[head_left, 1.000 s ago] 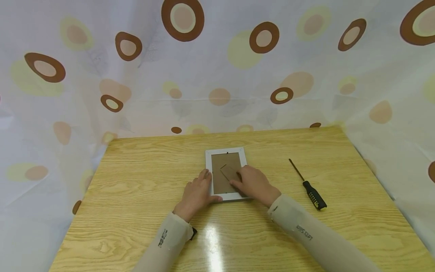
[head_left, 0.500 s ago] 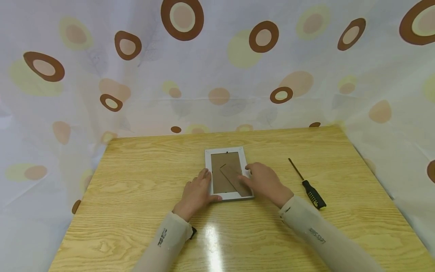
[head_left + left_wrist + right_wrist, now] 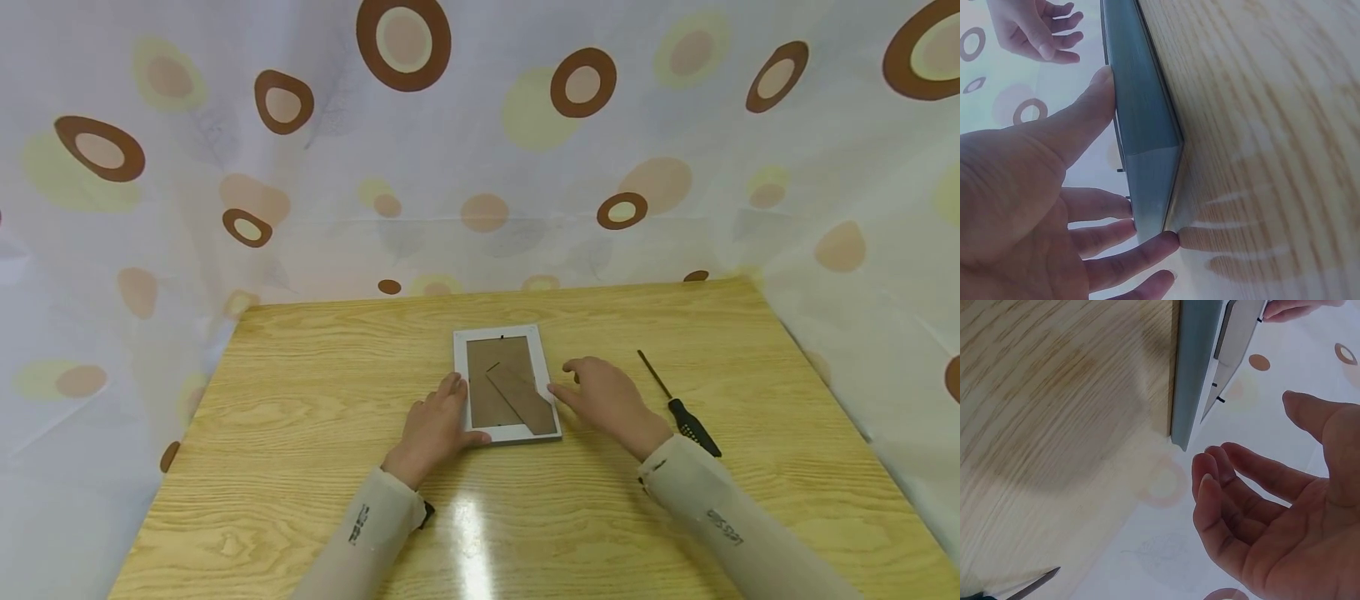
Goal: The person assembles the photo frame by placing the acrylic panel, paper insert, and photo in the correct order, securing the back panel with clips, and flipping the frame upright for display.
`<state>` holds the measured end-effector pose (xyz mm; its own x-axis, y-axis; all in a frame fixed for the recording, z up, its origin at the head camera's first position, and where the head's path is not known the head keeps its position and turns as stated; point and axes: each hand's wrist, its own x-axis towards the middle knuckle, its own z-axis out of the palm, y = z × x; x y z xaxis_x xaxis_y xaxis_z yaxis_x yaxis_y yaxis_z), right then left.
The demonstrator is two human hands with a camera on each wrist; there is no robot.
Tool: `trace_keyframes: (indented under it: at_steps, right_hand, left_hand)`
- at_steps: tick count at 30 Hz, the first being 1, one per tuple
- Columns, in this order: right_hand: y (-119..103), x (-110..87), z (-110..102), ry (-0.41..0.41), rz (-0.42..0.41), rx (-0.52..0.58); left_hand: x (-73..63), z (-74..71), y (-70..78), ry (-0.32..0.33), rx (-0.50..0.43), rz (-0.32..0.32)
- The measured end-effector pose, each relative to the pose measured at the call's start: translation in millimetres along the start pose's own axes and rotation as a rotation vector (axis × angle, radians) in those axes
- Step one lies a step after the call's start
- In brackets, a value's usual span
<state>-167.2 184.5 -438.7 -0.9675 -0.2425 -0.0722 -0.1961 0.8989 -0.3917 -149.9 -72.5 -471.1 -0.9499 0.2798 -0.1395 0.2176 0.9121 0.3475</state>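
A white picture frame (image 3: 459,360) lies face down on the wooden table, its brown backing board (image 3: 483,400) showing. A brown stand leg (image 3: 525,400) lies slanted across the board, its wide end over the near right corner. My left hand (image 3: 433,427) rests at the frame's near left corner. In the left wrist view its thumb lies straight along one side of the frame (image 3: 1147,119), with fingertips touching the adjoining side. My right hand (image 3: 611,402) hovers just right of the frame, fingers loosely bent and holding nothing; the right wrist view shows the palm (image 3: 1285,550) apart from the frame.
A screwdriver (image 3: 696,429) with a black and yellow handle lies on the table (image 3: 315,400) to the right, its handle partly overlapped by my right forearm. Behind and at both sides hangs a pale curtain (image 3: 480,150) with brown and yellow spots.
My right hand has let go of the stand leg and moved right, off the frame. The leg now lies uncovered. My left hand and the frame have stayed put.
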Motion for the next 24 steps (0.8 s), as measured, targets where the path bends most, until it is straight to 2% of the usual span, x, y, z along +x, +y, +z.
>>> trace_keyframes:
  at_steps: [14, 24]
  right_hand:
    - [28, -13.8, -8, 0.006, 0.046, 0.012]
    - [57, -28.3, -15, 0.019, 0.087, 0.013]
  left_hand:
    - [1.9, 1.7, -0.4, 0.011, 0.012, 0.011]
    - [1.6, 2.5, -0.2, 0.009, 0.015, 0.012]
